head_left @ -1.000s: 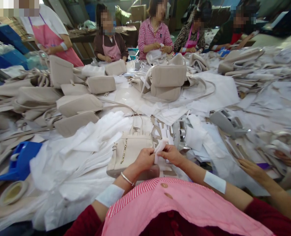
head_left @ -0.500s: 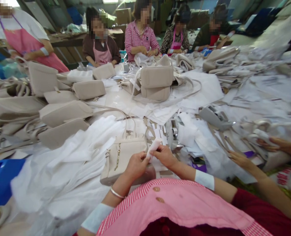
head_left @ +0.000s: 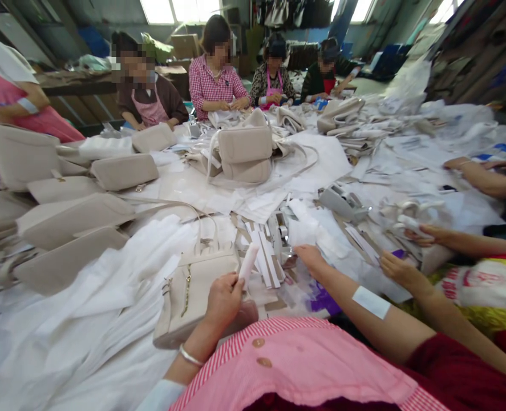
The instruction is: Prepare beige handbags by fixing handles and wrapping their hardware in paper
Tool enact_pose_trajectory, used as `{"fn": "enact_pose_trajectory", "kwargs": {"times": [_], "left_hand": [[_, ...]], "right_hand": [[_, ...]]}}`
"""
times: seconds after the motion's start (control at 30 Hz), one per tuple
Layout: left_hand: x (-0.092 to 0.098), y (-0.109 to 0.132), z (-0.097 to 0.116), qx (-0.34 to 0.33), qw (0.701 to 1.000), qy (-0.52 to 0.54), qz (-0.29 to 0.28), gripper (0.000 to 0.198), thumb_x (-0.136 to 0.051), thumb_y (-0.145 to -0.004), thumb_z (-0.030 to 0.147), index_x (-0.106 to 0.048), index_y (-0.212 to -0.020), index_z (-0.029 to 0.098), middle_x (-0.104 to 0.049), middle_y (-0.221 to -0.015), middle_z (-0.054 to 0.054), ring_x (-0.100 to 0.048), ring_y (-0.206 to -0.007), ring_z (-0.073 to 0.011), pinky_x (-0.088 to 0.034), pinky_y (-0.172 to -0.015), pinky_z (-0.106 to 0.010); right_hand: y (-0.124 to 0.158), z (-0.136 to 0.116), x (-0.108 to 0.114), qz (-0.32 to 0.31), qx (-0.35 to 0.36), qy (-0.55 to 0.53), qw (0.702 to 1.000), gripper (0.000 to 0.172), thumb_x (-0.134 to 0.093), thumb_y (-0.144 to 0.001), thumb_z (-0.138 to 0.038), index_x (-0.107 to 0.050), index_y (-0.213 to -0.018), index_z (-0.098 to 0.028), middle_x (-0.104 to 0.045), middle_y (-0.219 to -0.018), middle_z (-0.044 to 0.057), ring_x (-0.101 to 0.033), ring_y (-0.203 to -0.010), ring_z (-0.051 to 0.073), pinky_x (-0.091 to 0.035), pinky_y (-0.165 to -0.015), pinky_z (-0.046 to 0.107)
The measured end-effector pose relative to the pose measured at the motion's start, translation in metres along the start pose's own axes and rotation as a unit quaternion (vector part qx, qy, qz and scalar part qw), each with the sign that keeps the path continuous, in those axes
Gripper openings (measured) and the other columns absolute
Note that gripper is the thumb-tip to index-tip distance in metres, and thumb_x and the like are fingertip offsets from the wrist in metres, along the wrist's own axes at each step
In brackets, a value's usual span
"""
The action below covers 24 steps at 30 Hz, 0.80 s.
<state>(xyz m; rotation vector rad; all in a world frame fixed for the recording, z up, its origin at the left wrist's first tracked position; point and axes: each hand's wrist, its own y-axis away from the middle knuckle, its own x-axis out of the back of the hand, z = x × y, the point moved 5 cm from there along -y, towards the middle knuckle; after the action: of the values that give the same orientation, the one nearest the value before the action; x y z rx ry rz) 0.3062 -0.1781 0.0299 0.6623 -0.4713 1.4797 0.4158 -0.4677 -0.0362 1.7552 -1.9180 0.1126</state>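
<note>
Cream leather-look handbag (head_left: 201, 285), smooth, boxy, lies just in front of the apron (head_left: 278, 348) on my feed; I take it as landmark. Gold chain (head_left: 187, 291) runs down its face; thin handles (head_left: 199, 228) loop up off its far edge. Left hand (head_left: 223, 299) is over the bag's right part, thumb and fingers pinching one end of a pale folded strip (head_left: 248, 265), soft-looking, flat, narrow. Strip sticks up past the bag's right edge, free end pointing away from me.

Right hand (head_left: 310, 260) is right of the bag, fingers together, tips at a grey tape dispenser (head_left: 284, 237) with shiny metal parts; I can't tell if they touch or grip anything. Between bag and dispenser: straight, stiff-looking white and tan slips (head_left: 263, 257). Left of the bag: thin, wrinkled white sheets (head_left: 107, 302), heaped. Beyond those, more smooth beige bags (head_left: 75, 220), piled. Past the bag's far side, another beige stack (head_left: 246, 151), rounded corners. Well right of the bag, a co-worker's hand (head_left: 400, 268) near crinkly plastic (head_left: 387, 288).
</note>
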Motion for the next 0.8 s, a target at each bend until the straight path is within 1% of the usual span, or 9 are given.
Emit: {"fn": "enact_pose_trajectory", "kwargs": {"times": [0.13, 0.27, 0.3, 0.37, 0.47, 0.53, 0.6, 0.7, 0.8], "left_hand": [[0.001, 0.002, -0.002, 0.015, 1.000, 0.001, -0.010, 0.030, -0.047, -0.090, 0.031, -0.072, -0.080, 0.017, -0.071, -0.077, -0.005, -0.063, -0.072, -0.0178, -0.043, -0.069, -0.027], [0.002, 0.003, -0.002, 0.026, 0.999, -0.018, -0.004, 0.033, -0.045, -0.091, 0.034, -0.069, -0.076, 0.018, -0.069, -0.070, -0.004, -0.061, -0.068, -0.0171, -0.040, -0.067, -0.026], [0.002, 0.003, -0.001, 0.021, 0.999, -0.035, 0.005, 0.033, -0.045, -0.091, 0.034, -0.068, -0.074, 0.018, -0.068, -0.070, -0.004, -0.060, -0.068, -0.0173, -0.040, -0.069, -0.027], [0.002, 0.003, 0.002, 0.002, 0.997, -0.077, 0.025, 0.031, -0.047, -0.090, 0.032, -0.065, -0.070, 0.018, -0.068, -0.070, -0.004, -0.060, -0.071, -0.0181, -0.040, -0.074, -0.030], [0.002, 0.004, 0.006, -0.028, 0.990, -0.122, 0.064, 0.022, -0.052, -0.087, 0.027, -0.063, -0.070, 0.019, -0.070, -0.080, -0.004, -0.062, -0.082, -0.0205, -0.037, -0.089, -0.037], [0.003, 0.006, 0.007, -0.045, 0.986, -0.137, 0.087, 0.016, -0.055, -0.085, 0.025, -0.063, -0.073, 0.019, -0.071, -0.089, -0.005, -0.063, -0.090, -0.0221, -0.032, -0.098, -0.044], [0.003, 0.008, 0.008, -0.057, 0.982, -0.154, 0.096, 0.015, -0.056, -0.086, 0.025, -0.063, -0.075, 0.018, -0.071, -0.088, -0.005, -0.063, -0.090, -0.0221, -0.029, -0.102, -0.047], [0.002, 0.011, 0.010, -0.064, 0.975, -0.191, 0.093, 0.018, -0.054, -0.088, 0.025, -0.062, -0.073, 0.018, -0.068, -0.077, -0.004, -0.061, -0.081, -0.0209, -0.032, -0.099, -0.045], [0.000, 0.011, 0.014, -0.075, 0.966, -0.230, 0.093, 0.018, -0.053, -0.088, 0.024, -0.063, -0.074, 0.018, -0.067, -0.073, -0.006, -0.060, -0.078, -0.0215, -0.036, -0.094, -0.043]], "right_hand": [[0.009, -0.002, -0.010, 0.025, -0.023, -0.017, 0.999, 0.016, -0.061, -0.066, -0.030, -0.063, -0.056, -0.017, -0.064, -0.058, 0.004, -0.058, -0.060, 0.018, -0.041, -0.055, 0.027], [0.037, -0.012, 0.001, 0.039, -0.012, -0.004, 0.999, 0.018, -0.061, -0.069, -0.033, -0.068, -0.064, -0.017, -0.067, -0.062, 0.003, -0.058, -0.061, 0.016, -0.039, -0.052, 0.023], [0.043, -0.011, 0.002, 0.032, -0.026, -0.010, 0.999, 0.019, -0.061, -0.070, -0.034, -0.068, -0.066, -0.017, -0.067, -0.063, 0.003, -0.057, -0.058, 0.014, -0.038, -0.049, 0.023], [0.053, -0.002, -0.001, 0.002, -0.086, -0.038, 0.996, 0.020, -0.058, -0.073, -0.035, -0.065, -0.066, -0.017, -0.066, -0.062, 0.003, -0.052, -0.049, 0.012, -0.031, -0.041, 0.022], [0.058, 0.018, -0.013, -0.031, -0.170, -0.066, 0.983, 0.019, -0.054, -0.073, -0.030, -0.055, -0.058, -0.018, -0.055, -0.049, 0.000, -0.039, -0.037, 0.008, -0.021, -0.035, 0.021], [0.058, 0.027, -0.019, -0.037, -0.182, -0.053, 0.981, 0.021, -0.054, -0.071, -0.025, -0.050, -0.052, -0.019, -0.045, -0.040, -0.004, -0.032, -0.033, 0.007, -0.018, -0.034, 0.021], [0.061, 0.030, -0.024, -0.056, -0.184, -0.038, 0.981, 0.022, -0.056, -0.070, -0.023, -0.048, -0.049, -0.019, -0.041, -0.036, -0.005, -0.028, -0.031, 0.006, -0.017, -0.034, 0.021], [0.076, 0.011, -0.032, -0.127, -0.148, -0.037, 0.980, 0.018, -0.061, -0.071, -0.027, -0.056, -0.056, -0.017, -0.053, -0.045, -0.002, -0.038, -0.036, 0.007, -0.025, -0.037, 0.021], [0.097, -0.038, -0.051, -0.234, -0.035, -0.072, 0.969, 0.021, -0.063, -0.076, -0.036, -0.064, -0.067, -0.016, -0.062, -0.058, 0.000, -0.048, -0.046, 0.009, -0.035, -0.045, 0.021]]}}
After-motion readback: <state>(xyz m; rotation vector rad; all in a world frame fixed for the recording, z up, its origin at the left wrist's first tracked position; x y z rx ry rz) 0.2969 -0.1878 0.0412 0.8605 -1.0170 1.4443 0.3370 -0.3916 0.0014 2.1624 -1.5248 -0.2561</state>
